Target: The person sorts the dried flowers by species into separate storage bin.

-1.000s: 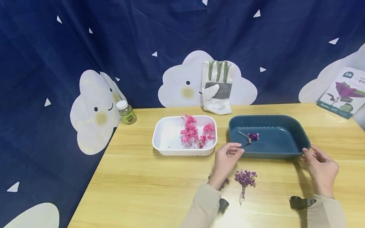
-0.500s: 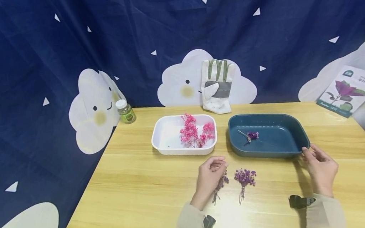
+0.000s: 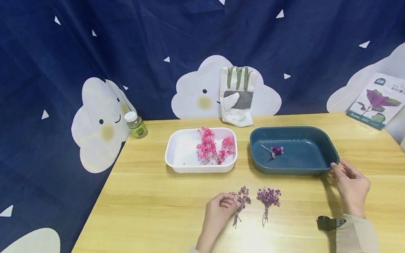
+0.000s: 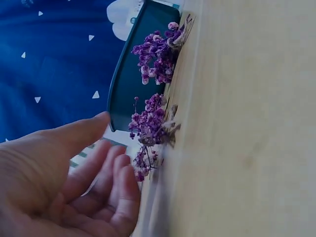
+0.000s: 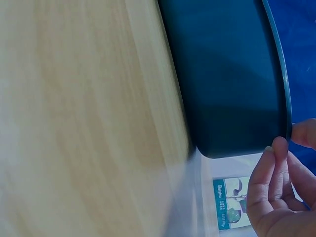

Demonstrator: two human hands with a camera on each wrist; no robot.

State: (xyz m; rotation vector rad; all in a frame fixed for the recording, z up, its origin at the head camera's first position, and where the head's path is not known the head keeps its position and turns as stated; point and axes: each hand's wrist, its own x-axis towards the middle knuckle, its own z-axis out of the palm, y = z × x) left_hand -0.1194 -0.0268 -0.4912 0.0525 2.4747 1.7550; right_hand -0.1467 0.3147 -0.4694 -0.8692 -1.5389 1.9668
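Note:
My left hand (image 3: 218, 212) is beside a bunch of dried purple flowers (image 3: 243, 198) on the table. In the left wrist view its thumb and loosely bent fingers (image 4: 106, 173) stand apart, with the bunch just beyond the fingertips. Another purple bunch, its stems tied together (image 3: 268, 197), lies to the right. My right hand (image 3: 351, 186) pinches the near right corner of the dark teal basin (image 3: 295, 171) between thumb and fingers; the right wrist view shows the rim (image 5: 288, 98) there. Inside the basin lies a small purple sprig (image 3: 277, 151).
A white basin (image 3: 180, 168) with pink dried flowers (image 3: 207, 146) stands to the left of the teal one. Behind are a work glove (image 3: 237, 100), a lidded jar (image 3: 136, 125) and a printed flower packet (image 3: 379, 100) leaning against the cloth backdrop.
My left hand has drawn back from the teal basin's near left corner, leftward and toward me, to the left purple bunch. The right hand has kept its hold on the basin.

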